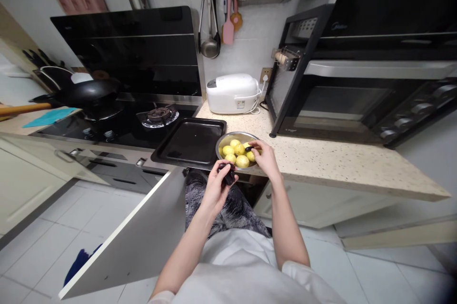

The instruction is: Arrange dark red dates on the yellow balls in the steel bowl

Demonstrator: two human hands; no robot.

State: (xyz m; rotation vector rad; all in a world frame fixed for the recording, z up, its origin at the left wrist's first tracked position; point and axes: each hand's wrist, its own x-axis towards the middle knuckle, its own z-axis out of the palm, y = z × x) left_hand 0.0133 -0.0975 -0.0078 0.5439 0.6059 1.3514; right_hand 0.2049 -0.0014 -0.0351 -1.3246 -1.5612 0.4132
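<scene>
A metal bowl (218, 151) at the counter's front edge holds several round yellow potatoes (242, 161). In front of the bowl, my left hand (216, 185) is closed around some small black objects (228, 175); their exact kind is unclear. My right hand (266, 159) is at the bowl's right side, thumb and fingers pinching a small dark piece (249, 149) just over the potatoes. Left of the bowl lies a black baking tray (193, 140), its surface bare.
A white appliance (232, 94) is plugged in behind the bowl. At the right stands an oven (339, 104) in a black rack. The gas hob (159, 116) and a wok (89, 92) are left. A cabinet door (143, 232) hangs open beside my legs.
</scene>
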